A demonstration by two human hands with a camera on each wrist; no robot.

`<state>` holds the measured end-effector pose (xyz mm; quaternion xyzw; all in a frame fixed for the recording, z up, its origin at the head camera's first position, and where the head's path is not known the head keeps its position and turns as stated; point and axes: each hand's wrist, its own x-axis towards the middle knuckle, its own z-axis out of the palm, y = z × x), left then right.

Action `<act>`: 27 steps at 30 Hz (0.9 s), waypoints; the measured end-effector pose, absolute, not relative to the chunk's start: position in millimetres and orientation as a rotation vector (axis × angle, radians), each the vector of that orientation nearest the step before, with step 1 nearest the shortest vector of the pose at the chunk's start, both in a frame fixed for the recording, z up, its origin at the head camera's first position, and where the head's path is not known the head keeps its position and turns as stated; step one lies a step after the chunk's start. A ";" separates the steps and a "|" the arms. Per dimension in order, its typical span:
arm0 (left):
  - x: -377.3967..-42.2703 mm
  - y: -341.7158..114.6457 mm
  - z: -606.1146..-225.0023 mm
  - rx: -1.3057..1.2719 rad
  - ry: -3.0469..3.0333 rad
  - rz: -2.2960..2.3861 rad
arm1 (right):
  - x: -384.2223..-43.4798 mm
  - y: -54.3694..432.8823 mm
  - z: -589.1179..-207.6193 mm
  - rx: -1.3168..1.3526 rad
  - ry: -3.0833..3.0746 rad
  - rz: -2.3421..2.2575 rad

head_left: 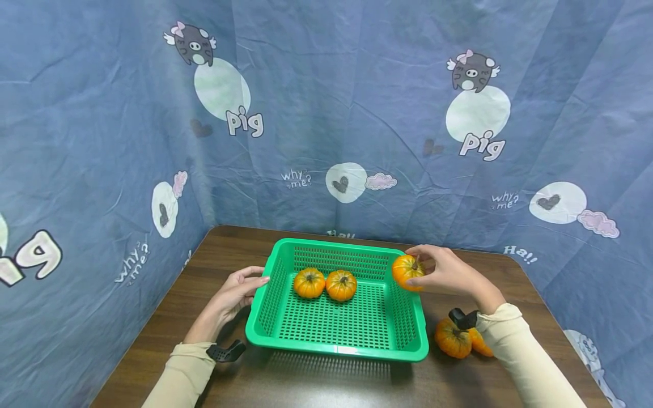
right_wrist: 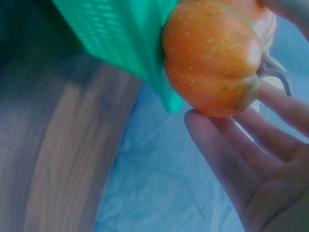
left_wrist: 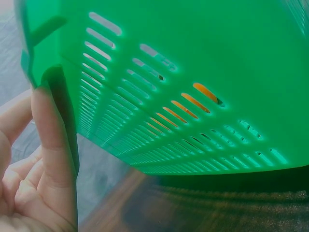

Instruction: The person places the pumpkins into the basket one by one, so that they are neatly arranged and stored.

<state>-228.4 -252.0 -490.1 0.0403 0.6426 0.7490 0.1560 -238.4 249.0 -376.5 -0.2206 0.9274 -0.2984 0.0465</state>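
Note:
A green plastic basket with slotted walls stands over the wooden table, and two small orange pumpkins sit side by side inside it. My left hand holds the basket's left rim, thumb on top; the left wrist view shows that hand at the rim's edge. Above the basket's right rim, my right hand grips another small pumpkin between thumb and fingers. Close up, this pumpkin has a curved stem, and it overlaps the green wall, so contact cannot be judged.
Further pumpkins lie on the table right of the basket, partly hidden by my right wrist and sleeve. Brown wooden tabletop extends around the basket. A blue printed cloth hangs behind and along both sides.

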 end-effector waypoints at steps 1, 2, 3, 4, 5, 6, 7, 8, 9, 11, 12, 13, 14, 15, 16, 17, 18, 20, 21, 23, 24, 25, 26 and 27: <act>-228.5 -252.0 -490.0 0.118 1.839 2.144 | -239.2 246.5 -376.1 -0.679 2.834 -0.894; -228.6 -252.1 -490.0 0.121 1.838 2.144 | -240.2 244.2 -375.9 -0.685 2.837 -0.877; -228.6 -252.2 -490.1 0.123 1.837 2.143 | -240.9 241.8 -375.5 -0.690 2.839 -0.857; -228.7 -252.1 -490.1 0.125 1.836 2.143 | -241.8 239.3 -375.2 -0.693 2.836 -0.843; -228.7 -252.1 -490.1 0.126 1.835 2.144 | -242.7 236.9 -375.0 -0.694 2.830 -0.833; -228.7 -252.1 -490.1 0.128 1.833 2.145 | -243.6 234.5 -374.6 -0.691 2.823 -0.825; -228.6 -252.1 -490.0 0.128 1.832 2.146 | -244.5 232.2 -374.3 -0.689 2.818 -0.814; -228.5 -252.1 -489.9 0.129 1.830 2.147 | -245.3 229.8 -373.8 -0.689 2.813 -0.802; -228.5 -252.0 -489.9 0.128 1.829 2.149 | -246.1 227.5 -373.2 -0.696 2.806 -0.791; -228.7 -252.0 -489.9 0.127 1.828 2.150 | -248.7 222.9 -372.2 -0.720 2.796 -0.761; -228.8 -251.9 -490.0 0.126 1.827 2.150 | -250.0 220.5 -371.7 -0.732 2.793 -0.744; -228.9 -251.9 -490.1 0.124 1.827 2.149 | -251.1 218.2 -371.3 -0.744 2.791 -0.722; -229.0 -251.9 -490.1 0.122 1.826 2.149 | -252.4 216.2 -371.2 -0.755 2.788 -0.695; -229.2 -251.8 -490.3 0.121 1.825 2.148 | -253.8 214.1 -371.1 -0.761 2.784 -0.672; -229.3 -251.7 -490.4 0.120 1.825 2.147 | -254.9 211.8 -370.9 -0.761 2.780 -0.654; -229.3 -251.8 -490.4 0.119 1.825 2.146 | -256.2 209.6 -371.0 -0.764 2.775 -0.637; -229.2 -251.9 -490.4 0.119 1.826 2.145 | -257.1 207.5 -371.1 -0.760 2.771 -0.617; -229.1 -252.0 -490.3 0.121 1.827 2.145 | -259.6 202.8 -371.6 -0.776 2.760 -0.579; -229.0 -252.1 -490.3 0.120 1.829 2.145 | -260.8 200.5 -371.8 -0.776 2.754 -0.565; -229.0 -252.2 -490.3 0.121 1.830 2.144 | -263.5 196.0 -372.9 -0.793 2.749 -0.522; -229.1 -252.2 -490.3 0.120 1.830 2.144 | -264.7 194.0 -373.4 -0.799 2.749 -0.498; -229.2 -252.2 -490.3 0.119 1.830 2.143 | -265.8 191.7 -373.7 -0.798 2.748 -0.481; -229.1 -252.3 -490.3 0.117 1.831 2.142 | -266.8 189.6 -374.3 -0.788 2.748 -0.466; -229.2 -252.4 -490.4 0.114 1.834 2.140 | -267.9 187.4 -374.7 -0.790 2.750 -0.450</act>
